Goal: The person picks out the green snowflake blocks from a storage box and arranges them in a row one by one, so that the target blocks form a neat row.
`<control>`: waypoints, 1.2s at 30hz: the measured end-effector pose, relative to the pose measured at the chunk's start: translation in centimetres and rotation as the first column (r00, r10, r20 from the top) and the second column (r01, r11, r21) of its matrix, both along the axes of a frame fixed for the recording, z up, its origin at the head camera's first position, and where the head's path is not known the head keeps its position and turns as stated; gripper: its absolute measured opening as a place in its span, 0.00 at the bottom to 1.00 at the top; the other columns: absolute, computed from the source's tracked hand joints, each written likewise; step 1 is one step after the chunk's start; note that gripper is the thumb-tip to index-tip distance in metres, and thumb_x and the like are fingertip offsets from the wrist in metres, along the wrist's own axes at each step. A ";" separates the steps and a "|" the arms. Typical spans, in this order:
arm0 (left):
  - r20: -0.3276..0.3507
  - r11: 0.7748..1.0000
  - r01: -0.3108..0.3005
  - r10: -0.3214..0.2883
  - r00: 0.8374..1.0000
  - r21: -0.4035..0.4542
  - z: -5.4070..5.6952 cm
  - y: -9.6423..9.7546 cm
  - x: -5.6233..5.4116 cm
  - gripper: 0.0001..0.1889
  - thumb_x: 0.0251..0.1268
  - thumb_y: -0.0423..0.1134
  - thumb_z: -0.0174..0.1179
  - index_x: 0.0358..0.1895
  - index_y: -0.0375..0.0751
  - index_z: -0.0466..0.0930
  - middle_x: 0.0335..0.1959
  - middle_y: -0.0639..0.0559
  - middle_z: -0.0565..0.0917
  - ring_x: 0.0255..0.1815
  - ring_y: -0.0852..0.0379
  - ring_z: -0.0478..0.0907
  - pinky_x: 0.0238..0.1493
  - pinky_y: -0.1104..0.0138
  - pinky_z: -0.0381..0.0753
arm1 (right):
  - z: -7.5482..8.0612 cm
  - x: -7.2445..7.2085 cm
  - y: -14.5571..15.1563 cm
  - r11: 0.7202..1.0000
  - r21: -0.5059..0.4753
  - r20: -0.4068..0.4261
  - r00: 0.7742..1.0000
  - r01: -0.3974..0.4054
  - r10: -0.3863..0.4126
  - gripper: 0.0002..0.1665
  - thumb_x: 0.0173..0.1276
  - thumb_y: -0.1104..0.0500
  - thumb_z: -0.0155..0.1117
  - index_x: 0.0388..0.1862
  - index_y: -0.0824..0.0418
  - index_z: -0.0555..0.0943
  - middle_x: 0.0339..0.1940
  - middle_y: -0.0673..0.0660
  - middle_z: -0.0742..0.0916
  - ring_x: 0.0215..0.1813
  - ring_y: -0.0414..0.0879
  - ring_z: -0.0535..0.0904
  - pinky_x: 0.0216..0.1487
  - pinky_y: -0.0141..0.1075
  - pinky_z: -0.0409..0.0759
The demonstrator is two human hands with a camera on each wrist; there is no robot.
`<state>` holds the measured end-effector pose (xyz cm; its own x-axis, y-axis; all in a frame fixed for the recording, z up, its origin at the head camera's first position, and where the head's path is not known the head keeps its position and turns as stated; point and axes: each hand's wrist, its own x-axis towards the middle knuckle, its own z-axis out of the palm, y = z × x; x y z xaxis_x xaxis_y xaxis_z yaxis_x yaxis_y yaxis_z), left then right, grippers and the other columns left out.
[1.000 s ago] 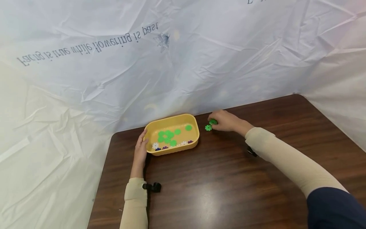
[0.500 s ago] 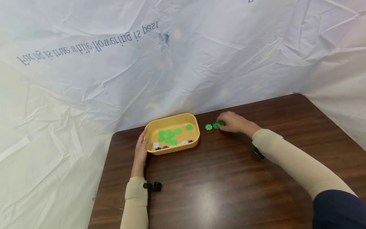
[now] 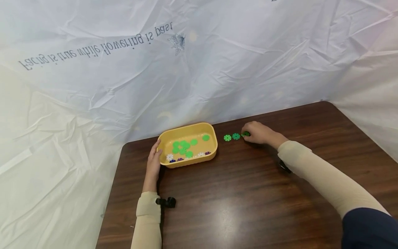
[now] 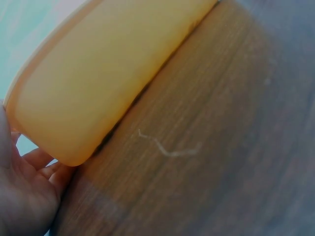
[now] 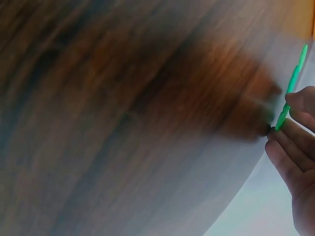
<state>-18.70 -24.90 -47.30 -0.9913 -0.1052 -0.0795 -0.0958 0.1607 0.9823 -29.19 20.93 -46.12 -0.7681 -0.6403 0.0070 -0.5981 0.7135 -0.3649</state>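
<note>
My left hand point(image 3: 153, 159) grips the left end of a yellow plastic basin point(image 3: 189, 162), its thumb over the rim. In the left wrist view, fingers reach round the basin's outer wall point(image 4: 93, 83). At the basin's right, a light green notched disc point(image 3: 227, 138) and a teal-green notched disc point(image 3: 236, 136) lie side by side on the table. Just beyond them, my right hand point(image 3: 259, 132) pinches a dark-looking green disc point(image 3: 246, 134) low over the tabletop. The right wrist view shows this green disc point(image 5: 282, 117) edge-on by the fingertips; whether it touches the table I cannot tell.
Inside the basin are several green discs point(image 3: 183, 145), with white discs point(image 3: 169, 157) and purple ones point(image 3: 207, 153) along the near wall. The brown wooden table point(image 3: 217, 200) ends at the back against a white printed cloth point(image 3: 202, 69).
My right hand has moved right in small steps with green in its fingers. The teal-green disc has come into view beside the light green one. The left hand stays on the basin.
</note>
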 end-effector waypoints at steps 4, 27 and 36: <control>0.002 1.000 0.000 0.000 1.000 -0.002 1.0 0.4 0.5 0.28 0.87 0.35 0.42 0.85 0.41 0.57 0.87 0.43 0.51 0.86 0.43 0.45 0.81 0.47 0.49 | -0.3 -0.2 -0.1 1.000 0.004 0.007 1.000 -0.005 0.005 0.11 0.73 0.65 0.69 0.51 0.68 0.88 0.51 0.64 0.89 0.52 0.60 0.85 0.51 0.54 0.84; -0.035 0.999 -0.039 0.038 0.999 -0.031 -2.7 -0.8 -1.0 0.28 0.87 0.41 0.43 0.85 0.51 0.61 0.86 0.50 0.54 0.86 0.47 0.48 0.81 0.48 0.50 | 0.6 -0.7 -0.5 0.999 -0.030 0.028 0.999 -0.023 0.024 0.06 0.75 0.68 0.63 0.47 0.64 0.85 0.48 0.61 0.85 0.45 0.53 0.81 0.46 0.50 0.81; -0.040 0.999 -0.028 0.027 0.999 -0.024 -2.6 -1.0 -0.7 0.28 0.87 0.42 0.43 0.85 0.52 0.60 0.87 0.51 0.53 0.86 0.48 0.46 0.81 0.47 0.49 | 4.0 -0.6 -4.1 0.998 -0.051 -0.001 0.999 -0.048 0.048 0.10 0.78 0.67 0.59 0.49 0.65 0.87 0.50 0.62 0.87 0.49 0.57 0.83 0.51 0.53 0.82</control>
